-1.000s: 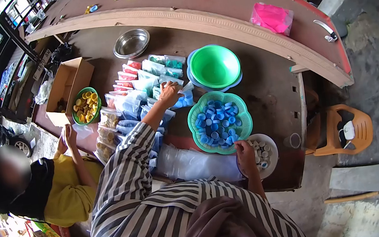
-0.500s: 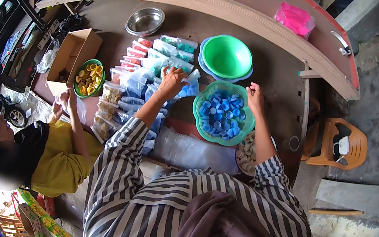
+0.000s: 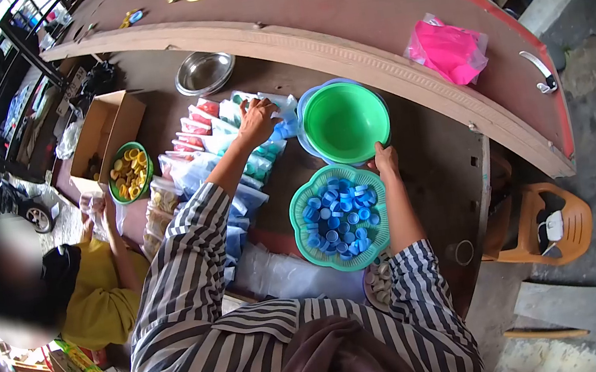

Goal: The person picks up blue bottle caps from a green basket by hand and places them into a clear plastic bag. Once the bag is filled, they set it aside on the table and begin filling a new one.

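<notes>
A: On the far left of the brown wooden counter [image 3: 412, 132], a co-worker in a yellow shirt [image 3: 94, 306] handles a clear bag beside the open cardboard box [image 3: 104, 137] and the small green bowl of yellow plastic caps [image 3: 127, 173]. Rows of thin, glossy clear packets of sorted caps [image 3: 213, 148] lie next to them.

B: And the hands?

A: The left hand [image 3: 258, 119] rests spread on a slippery-looking packet of blue caps [image 3: 280, 112] at the far end of the rows. The right hand [image 3: 386, 160] has its fingers curled on the rim where the smooth round green plastic basin [image 3: 345, 122] meets the scalloped teal basket of blue bottle caps [image 3: 340, 214].

B: Risks?

A: I'd judge that a nudge could tip the shallow, light basket and scatter its caps. The stretched left sleeve could also drag the packed rows out of order.
</notes>
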A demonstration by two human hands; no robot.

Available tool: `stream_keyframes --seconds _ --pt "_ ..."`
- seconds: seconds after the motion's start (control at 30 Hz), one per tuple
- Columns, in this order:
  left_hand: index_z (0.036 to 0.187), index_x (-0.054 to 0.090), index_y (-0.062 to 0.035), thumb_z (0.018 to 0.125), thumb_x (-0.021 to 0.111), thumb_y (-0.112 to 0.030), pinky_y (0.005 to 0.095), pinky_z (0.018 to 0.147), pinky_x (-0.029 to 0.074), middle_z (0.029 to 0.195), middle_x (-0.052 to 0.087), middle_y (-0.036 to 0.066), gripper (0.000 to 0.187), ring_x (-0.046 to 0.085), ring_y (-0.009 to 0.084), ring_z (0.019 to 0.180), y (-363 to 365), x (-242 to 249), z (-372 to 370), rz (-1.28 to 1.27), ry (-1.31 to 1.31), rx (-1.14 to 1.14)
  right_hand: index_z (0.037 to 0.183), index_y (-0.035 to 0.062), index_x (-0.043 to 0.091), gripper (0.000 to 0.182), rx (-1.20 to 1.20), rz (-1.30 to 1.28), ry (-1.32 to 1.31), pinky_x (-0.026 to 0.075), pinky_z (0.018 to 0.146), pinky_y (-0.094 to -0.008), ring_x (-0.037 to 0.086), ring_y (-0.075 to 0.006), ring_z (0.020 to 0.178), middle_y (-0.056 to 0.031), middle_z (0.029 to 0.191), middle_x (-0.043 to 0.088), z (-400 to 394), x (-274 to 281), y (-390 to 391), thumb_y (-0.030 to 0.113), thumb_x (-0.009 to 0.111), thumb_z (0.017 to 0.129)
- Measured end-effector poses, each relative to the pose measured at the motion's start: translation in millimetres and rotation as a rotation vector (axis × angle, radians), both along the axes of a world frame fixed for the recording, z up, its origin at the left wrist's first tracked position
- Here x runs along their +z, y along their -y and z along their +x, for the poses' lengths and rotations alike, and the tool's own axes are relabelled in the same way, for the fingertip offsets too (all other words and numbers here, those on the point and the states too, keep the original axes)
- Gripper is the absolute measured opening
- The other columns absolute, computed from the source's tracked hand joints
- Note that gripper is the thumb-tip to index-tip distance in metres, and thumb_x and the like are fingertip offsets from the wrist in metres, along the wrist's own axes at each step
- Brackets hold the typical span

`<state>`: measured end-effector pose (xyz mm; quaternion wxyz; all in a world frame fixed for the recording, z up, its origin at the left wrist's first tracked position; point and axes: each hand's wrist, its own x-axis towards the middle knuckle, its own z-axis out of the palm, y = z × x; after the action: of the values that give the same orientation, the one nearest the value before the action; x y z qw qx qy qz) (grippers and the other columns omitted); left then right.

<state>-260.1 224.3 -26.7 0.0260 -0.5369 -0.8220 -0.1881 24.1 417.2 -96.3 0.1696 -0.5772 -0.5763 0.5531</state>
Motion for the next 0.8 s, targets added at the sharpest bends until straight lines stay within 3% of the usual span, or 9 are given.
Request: stream_keyframes --seconds 0.23,0.37,0.47,0.53,0.6,0.7,0.8 --pt "0.099 0.07 -0.0165 0.076 0.076 -0.028 0.0576 0.106 0.021 0.105 0.062 0.0 0.026 0.049 0.0241 0.117 -46.7 -36.4 -13.6 -0.109 0.012 -0.125 0.097 -0.0064 0.056 0.035 -0.207 0.028 -0.071 0.049 0.043 -0.0268 0.06 -0.0157 0.049 -0.0119 0.069 0.063 45.9 -2.6 -21.8 0.028 0.05 0.097" --pt "0.1 0.07 -0.0209 0.075 0.076 -0.029 0.0607 0.109 0.016 0.108 0.062 -0.001 0.027 0.048 0.0219 0.12 -54.9 -48.2 1.2 -0.254 0.035 -0.246 0.101 -0.0064 0.055 0.035 -0.201 0.06 -0.033 0.05 0.043 -0.0265 0.06 -0.0158 0.05 -0.0125 0.074 0.064 62.6 -1.8 -41.7 0.027 0.049 0.097" --pt "0.104 0.068 -0.0214 0.076 0.075 -0.031 0.0621 0.111 0.014 0.112 0.06 -0.001 0.03 0.047 0.0216 0.123 -56.8 -65.3 6.7 -0.342 -0.128 -0.346 0.1 -0.0084 0.052 0.037 -0.152 0.154 -0.066 0.052 0.043 -0.0286 0.062 -0.0191 0.049 -0.0155 0.078 0.064 58.1 -0.1 -48.7 0.028 0.053 0.093" --pt "0.105 0.068 -0.021 0.076 0.074 -0.031 0.062 0.111 0.014 0.113 0.06 -0.001 0.031 0.047 0.0217 0.123 -57.1 -71.9 6.2 -0.364 -0.143 -0.376 0.112 -0.0071 0.053 0.042 -0.026 0.228 0.052 0.05 0.043 -0.0284 0.062 -0.0185 0.053 -0.0147 0.086 0.064 45.6 6.1 -57.3 0.031 0.052 0.094" --pt "0.099 0.07 -0.0194 0.075 0.074 -0.034 0.0649 0.107 0.016 0.104 0.061 -0.001 0.028 0.049 0.0211 0.117 -58.1 -76.6 5.1 -0.166 -0.019 -0.395 0.114 -0.0071 0.052 0.044 -0.041 0.26 0.069 0.05 0.043 -0.0289 0.062 -0.0194 0.053 -0.015 0.086 0.064 32.7 3.1 -62.6 0.031 0.052 0.093" --pt "0.099 0.07 -0.0219 0.076 0.073 -0.034 0.0648 0.107 0.016 0.103 0.061 -0.001 0.026 0.049 0.0208 0.116 -57.7 -60.4 12.6 -0.12 -0.012 -0.39 0.125 -0.007 0.047 0.052 -0.045 0.285 0.125 0.05 0.044 -0.0293 0.063 -0.02 0.058 -0.0164 0.09 0.064 17.5 -7.1 -73.5 0.033 0.053 0.093" --pt "0.101 0.07 -0.024 0.077 0.073 -0.031 0.0652 0.107 0.016 0.104 0.06 -0.001 0.025 0.049 0.0214 0.116 -48.7 -67.1 13.3 -0.229 -0.059 -0.385 0.14 -0.0057 0.035 0.066 0.026 0.208 0.053 0.052 0.048 -0.0286 0.065 -0.0197 0.07 -0.0185 0.106 0.062 3.7 2.8 -68.7 0.04 0.054 0.096"
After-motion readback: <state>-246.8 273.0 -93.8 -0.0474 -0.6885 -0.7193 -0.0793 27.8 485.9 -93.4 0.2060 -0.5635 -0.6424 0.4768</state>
